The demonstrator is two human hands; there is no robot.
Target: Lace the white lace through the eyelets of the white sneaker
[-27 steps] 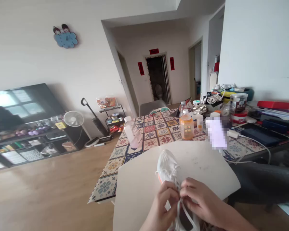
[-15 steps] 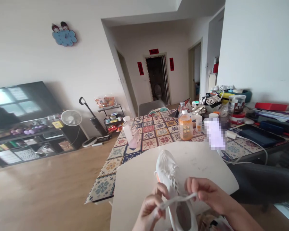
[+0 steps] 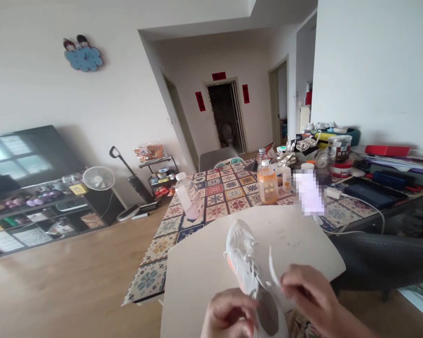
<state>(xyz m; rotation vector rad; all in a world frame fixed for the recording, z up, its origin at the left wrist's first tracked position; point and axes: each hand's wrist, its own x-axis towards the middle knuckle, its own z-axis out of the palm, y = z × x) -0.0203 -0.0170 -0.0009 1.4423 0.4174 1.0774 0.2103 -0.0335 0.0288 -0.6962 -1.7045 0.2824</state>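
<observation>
A white lace-up sneaker (image 3: 240,244) lies on the white board, its toe pointing away from me and its opening near me. My right hand (image 3: 308,291) is to the right of the opening, pinching a white shoelace (image 3: 271,267) whose loose end sticks upward. At the left edge of the opening is my left hand (image 3: 231,312), fingers curled in toward the shoe. What lies between its fingertips, if anything, is hidden. The lacing over the tongue is threaded through the shoe.
The white board (image 3: 197,272) rests over a patterned tablecloth (image 3: 148,279). Beyond it stand a pinkish bottle (image 3: 189,199) and an orange drink bottle (image 3: 268,185). A blurred-out phone-like object (image 3: 309,192), a white cable (image 3: 373,211) and a tablet (image 3: 372,193) are at the right.
The lace was stretched between both hands above the shoe opening; now its free end points up from my right hand. My left hand has moved slightly right and down. The view has shifted slightly.
</observation>
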